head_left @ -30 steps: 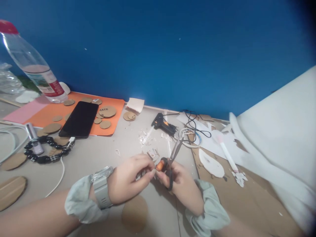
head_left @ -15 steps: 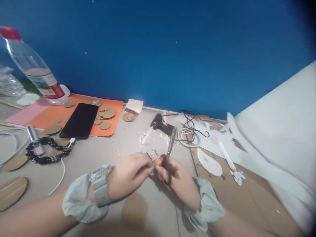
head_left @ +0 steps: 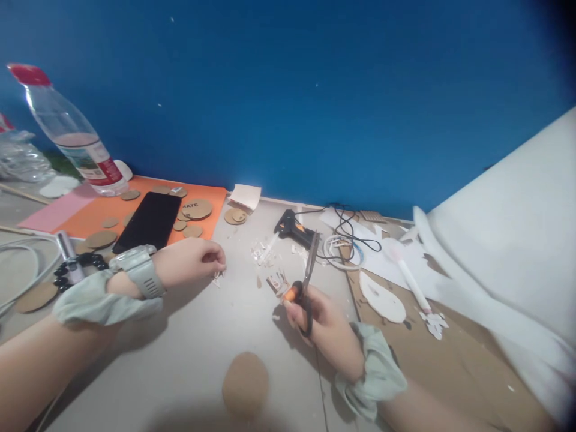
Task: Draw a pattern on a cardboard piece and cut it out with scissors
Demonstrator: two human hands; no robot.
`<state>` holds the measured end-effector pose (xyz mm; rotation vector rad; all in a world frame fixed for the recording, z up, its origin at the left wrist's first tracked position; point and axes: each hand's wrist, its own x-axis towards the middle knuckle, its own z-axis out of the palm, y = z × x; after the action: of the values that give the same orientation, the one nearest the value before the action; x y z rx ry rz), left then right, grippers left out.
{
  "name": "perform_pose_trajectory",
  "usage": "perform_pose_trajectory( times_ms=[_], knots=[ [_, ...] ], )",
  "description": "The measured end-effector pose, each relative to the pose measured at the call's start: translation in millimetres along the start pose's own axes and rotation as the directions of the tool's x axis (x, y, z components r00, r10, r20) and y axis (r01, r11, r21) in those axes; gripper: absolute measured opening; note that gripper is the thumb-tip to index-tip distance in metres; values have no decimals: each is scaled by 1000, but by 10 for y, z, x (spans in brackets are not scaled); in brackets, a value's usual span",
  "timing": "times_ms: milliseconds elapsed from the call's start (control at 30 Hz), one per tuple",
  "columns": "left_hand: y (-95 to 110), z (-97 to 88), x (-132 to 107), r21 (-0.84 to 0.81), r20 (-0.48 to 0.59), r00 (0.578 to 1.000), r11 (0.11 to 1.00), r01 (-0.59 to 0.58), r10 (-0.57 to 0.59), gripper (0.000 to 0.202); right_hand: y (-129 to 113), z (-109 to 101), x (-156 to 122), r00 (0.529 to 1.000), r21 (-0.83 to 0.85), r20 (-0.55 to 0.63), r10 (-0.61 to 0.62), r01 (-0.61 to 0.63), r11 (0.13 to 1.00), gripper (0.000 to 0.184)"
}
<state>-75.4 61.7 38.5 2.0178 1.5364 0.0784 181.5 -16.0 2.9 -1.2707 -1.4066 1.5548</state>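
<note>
My right hand (head_left: pixel 321 315) is closed around scissors (head_left: pixel 310 264) with black and orange handles. Their blades point up and away, looking shut. A small piece with thin cut strips (head_left: pixel 278 283) sticks out at the right fingertips, apparently pinched there along with the scissors. My left hand (head_left: pixel 193 262) is out to the left, its fingers pinched together low over the table. Small white scraps (head_left: pixel 218 279) show right under those fingertips; whether any is gripped I cannot tell. A cardboard oval (head_left: pixel 245 386) lies between my forearms.
Beyond my hands lie a black glue gun (head_left: pixel 293 227), white shavings (head_left: pixel 265 252) and a coiled cable (head_left: pixel 344 251). A phone (head_left: pixel 150 221), cardboard discs (head_left: pixel 197 209) and a bottle (head_left: pixel 87 150) stand or lie at left. Right are a white cutout (head_left: pixel 382 297) and a white stick (head_left: pixel 413 279).
My left hand has left the strip piece beside the scissors and moved left to the white scraps on the table. My right hand stays in place with the scissors.
</note>
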Motion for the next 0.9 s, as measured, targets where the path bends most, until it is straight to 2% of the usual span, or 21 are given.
perform_pose_trajectory(
  times_ms=[133,367,600,667,767,833,900],
  knots=[
    [-85,48,52,-31,-16,1000,999,-23,22,15,-4,-13,6,1000,-9,-4,-9,9,1000,32],
    [-89,84,48,40,17,1000,999,-25,24,18,-35,-1,3,1000,-18,-15,8,-8,1000,33],
    [6,51,-9,80,-105,994,997,10,-1,18,-34,4,7,999,-30,-37,9,-10,1000,32],
    [105,61,-66,118,-188,981,993,-19,41,17,-30,-15,24,995,-56,-97,-31,26,998,31],
    [306,166,-164,241,-315,938,968,-72,148,18,-22,-61,60,963,-102,-250,-98,74,992,28],
    [436,294,-202,289,-326,916,947,-139,234,19,-10,-95,83,941,-117,-316,-123,90,989,28],
    [526,439,-193,339,-271,901,910,-239,338,17,12,-119,100,935,-124,-333,-121,84,989,29]
  ],
)
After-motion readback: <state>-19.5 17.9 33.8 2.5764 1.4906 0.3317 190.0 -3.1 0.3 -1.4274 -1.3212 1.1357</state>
